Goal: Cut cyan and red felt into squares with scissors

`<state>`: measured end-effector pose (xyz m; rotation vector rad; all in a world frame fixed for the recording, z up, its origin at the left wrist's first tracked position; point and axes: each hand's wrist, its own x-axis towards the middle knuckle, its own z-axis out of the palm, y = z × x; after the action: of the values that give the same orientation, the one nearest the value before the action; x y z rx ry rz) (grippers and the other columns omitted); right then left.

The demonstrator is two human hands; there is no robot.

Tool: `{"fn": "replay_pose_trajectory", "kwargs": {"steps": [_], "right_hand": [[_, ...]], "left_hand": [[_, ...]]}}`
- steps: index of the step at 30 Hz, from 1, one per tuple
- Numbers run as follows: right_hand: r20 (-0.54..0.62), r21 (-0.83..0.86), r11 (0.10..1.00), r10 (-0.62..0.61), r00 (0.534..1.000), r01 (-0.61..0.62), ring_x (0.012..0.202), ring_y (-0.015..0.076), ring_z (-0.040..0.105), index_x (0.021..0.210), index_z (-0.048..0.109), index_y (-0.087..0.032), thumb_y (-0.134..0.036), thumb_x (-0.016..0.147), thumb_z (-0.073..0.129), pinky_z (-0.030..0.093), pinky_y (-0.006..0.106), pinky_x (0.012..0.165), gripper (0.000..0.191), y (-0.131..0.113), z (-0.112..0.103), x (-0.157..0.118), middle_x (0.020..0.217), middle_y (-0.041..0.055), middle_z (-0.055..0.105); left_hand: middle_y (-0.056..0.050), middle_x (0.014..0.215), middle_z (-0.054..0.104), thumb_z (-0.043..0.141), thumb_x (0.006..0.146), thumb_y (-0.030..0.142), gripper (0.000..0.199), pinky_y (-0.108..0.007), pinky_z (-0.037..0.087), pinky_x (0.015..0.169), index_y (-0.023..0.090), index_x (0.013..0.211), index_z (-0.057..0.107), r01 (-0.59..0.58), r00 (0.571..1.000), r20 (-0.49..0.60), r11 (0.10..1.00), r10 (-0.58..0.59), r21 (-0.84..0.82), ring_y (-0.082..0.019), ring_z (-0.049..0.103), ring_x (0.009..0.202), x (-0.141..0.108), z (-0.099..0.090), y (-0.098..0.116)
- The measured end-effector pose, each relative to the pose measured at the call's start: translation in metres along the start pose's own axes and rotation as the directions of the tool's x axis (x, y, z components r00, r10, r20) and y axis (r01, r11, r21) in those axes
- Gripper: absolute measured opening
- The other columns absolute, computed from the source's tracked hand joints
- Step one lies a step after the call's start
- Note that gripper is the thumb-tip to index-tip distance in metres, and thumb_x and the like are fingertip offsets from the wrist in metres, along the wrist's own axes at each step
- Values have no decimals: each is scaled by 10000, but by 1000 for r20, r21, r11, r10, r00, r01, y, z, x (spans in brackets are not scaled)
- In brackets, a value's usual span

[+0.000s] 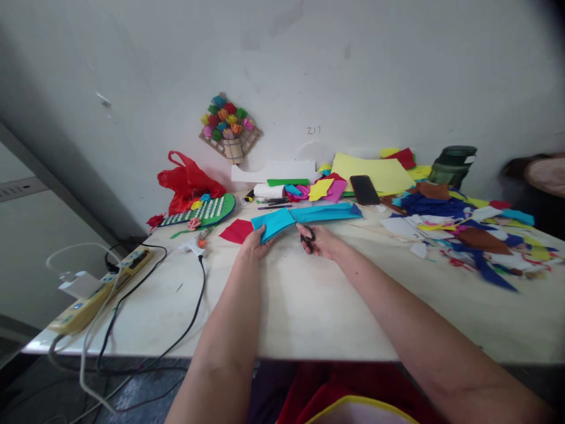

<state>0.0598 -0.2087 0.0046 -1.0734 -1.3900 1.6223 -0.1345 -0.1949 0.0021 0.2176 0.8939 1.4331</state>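
Note:
A long strip of bright blue paper (276,220) stretches across the middle of the table, its right part reaching well past my hands. My left hand (257,242) is closed on its left end. In my right hand (323,241) is a pair of black-handled scissors (308,240), fingers wrapped around the loops. The blades meet the blue strip near its middle, where a cut or fold line shows. Just left of the strip lies a piece of red paper (236,231), partly beside my left hand.
Left are a white glue gun (192,246) with a black cord, a power strip (101,290), a red plastic bag (188,182) and a green board (212,211). Behind lie a phone (364,190) and yellow paper (375,171). At right, paper scraps (468,229) and a bottle (452,166).

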Motion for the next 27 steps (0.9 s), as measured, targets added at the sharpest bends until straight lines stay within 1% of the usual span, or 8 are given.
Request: {"fn": "replay_pose_trajectory", "kwargs": {"steps": [6, 11, 16, 21, 25, 27], "right_hand": [[-6, 11, 1000, -26, 1000, 26, 351, 69, 496, 747, 511, -156, -508, 783, 559, 234, 151, 244, 357, 1, 1, -1, 494, -30, 530], [26, 53, 999, -7, 1000, 6, 370, 76, 506, 781, 533, -151, -535, 765, 568, 262, 156, 256, 386, 4, -4, 1, 518, -16, 551], [37, 75, 997, 26, 999, -29, 385, 86, 517, 847, 549, -141, -542, 787, 530, 276, 160, 263, 406, 5, -7, 3, 536, -3, 565], [36, 80, 995, 56, 998, -59, 384, 83, 518, 853, 551, -130, -520, 817, 494, 270, 155, 262, 396, 4, -7, 2, 540, 0, 557], [22, 81, 996, 42, 999, -44, 375, 77, 509, 834, 548, -133, -534, 807, 501, 257, 152, 258, 405, 7, -6, 4, 534, -9, 547], [11, 80, 996, 35, 999, -35, 369, 75, 504, 818, 545, -137, -546, 794, 515, 252, 152, 257, 410, 8, -5, 6, 528, -13, 543]], "left_hand": [[-123, 953, 661, 451, 867, 136, 317, -336, 585, 663, 139, 1184, 474, -42, 999, -10, 998, 43, 36, -217, 665, 832, -4, 1, 0], [-128, 1008, 652, 488, 844, 115, 339, -364, 583, 696, 144, 1181, 481, -58, 998, -4, 998, 58, 20, -235, 656, 879, -5, 1, -1], [-143, 1050, 641, 482, 847, 117, 363, -400, 577, 713, 150, 1207, 459, -57, 998, 37, 998, 55, 39, -252, 651, 897, -4, 1, -3], [-156, 1074, 627, 486, 845, 121, 353, -410, 571, 729, 136, 1198, 468, -50, 998, 38, 998, 49, 30, -256, 642, 922, -3, 2, -5], [-153, 1069, 628, 486, 841, 113, 356, -409, 573, 722, 128, 1196, 463, -47, 998, 33, 999, 46, 26, -256, 642, 919, -5, 3, -6], [-144, 1070, 630, 487, 842, 116, 362, -398, 575, 715, 143, 1202, 461, -18, 1000, 22, 1000, 18, -3, -249, 645, 913, -6, 3, -5]]}}
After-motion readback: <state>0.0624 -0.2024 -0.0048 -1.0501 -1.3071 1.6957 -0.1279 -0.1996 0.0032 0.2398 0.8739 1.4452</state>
